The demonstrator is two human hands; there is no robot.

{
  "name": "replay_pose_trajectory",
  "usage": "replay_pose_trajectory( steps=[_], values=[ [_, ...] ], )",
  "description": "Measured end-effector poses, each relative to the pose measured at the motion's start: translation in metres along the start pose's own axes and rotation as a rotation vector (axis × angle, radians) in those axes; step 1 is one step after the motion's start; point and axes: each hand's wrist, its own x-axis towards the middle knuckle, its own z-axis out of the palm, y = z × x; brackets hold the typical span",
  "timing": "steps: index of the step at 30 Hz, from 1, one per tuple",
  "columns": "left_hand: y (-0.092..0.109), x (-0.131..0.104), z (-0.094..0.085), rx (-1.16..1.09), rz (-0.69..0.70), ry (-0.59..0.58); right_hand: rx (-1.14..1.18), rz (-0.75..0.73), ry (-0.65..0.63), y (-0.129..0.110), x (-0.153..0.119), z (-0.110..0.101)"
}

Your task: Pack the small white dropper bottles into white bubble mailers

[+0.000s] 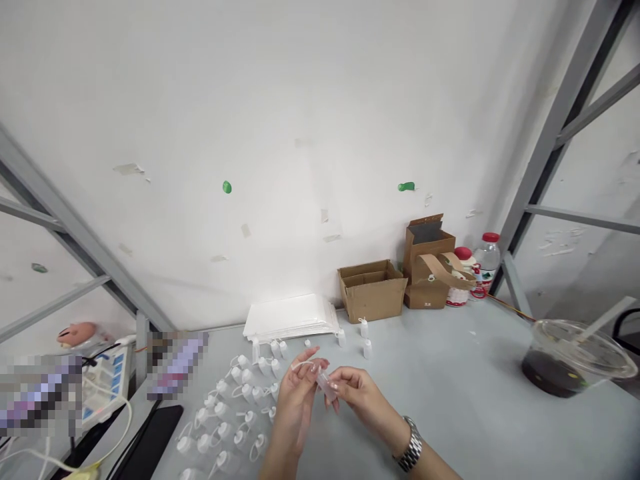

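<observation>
A small translucent plastic squeeze bottle (pixel 326 385) is held tilted between my two hands above the table. My left hand (pixel 299 393) pinches its top end, where a thin white cap strap shows by the fingers. The fingers of my right hand (pixel 356 392) are closed round the bottle's body; a metal watch is on that wrist. Just left of my hands stand several similar small bottles with white caps (pixel 246 390), many with looped straps. A few more capped bottles (pixel 367 348) stand behind my right hand. My fingers partly hide the held bottle's neck.
Behind the hands lie a stack of white sheets (pixel 290 317) and an open cardboard box (pixel 375 293). A brown paper bag (pixel 425 267) and a red-capped bottle (pixel 487 257) stand back right. A plastic bowl of dark liquid (pixel 560 360) is far right; a power strip (pixel 107 380) is left.
</observation>
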Motion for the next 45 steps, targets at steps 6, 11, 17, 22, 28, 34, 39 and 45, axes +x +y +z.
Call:
replay_pose_trajectory(
  steps=[6,11,17,22,28,34,39,45],
  values=[
    [0.002,0.0,0.001,0.009,-0.014,0.01,-0.088,-0.08,0.139,0.007,0.002,0.002],
    [0.001,-0.001,0.008,0.033,0.016,0.075,-0.579,-0.359,0.413,0.017,-0.005,0.003],
    [-0.002,-0.001,0.01,0.072,-0.014,-0.054,-0.728,-0.53,0.478,0.023,-0.008,0.003],
    [-0.002,-0.001,0.01,0.167,0.018,-0.046,-0.55,-0.424,0.47,0.023,-0.006,0.004],
    [0.003,-0.002,0.007,0.278,0.005,-0.102,-0.152,-0.147,0.224,0.017,0.003,0.001],
    [0.003,0.0,0.007,0.252,0.023,0.014,-0.168,-0.142,0.189,0.01,0.004,0.006],
    [0.0,-0.001,0.009,0.159,-0.027,-0.013,-0.197,-0.143,0.234,0.013,0.004,0.006],
    [-0.001,0.001,0.003,0.122,-0.079,-0.057,-0.165,-0.116,0.134,0.011,0.002,0.006]
  ],
)
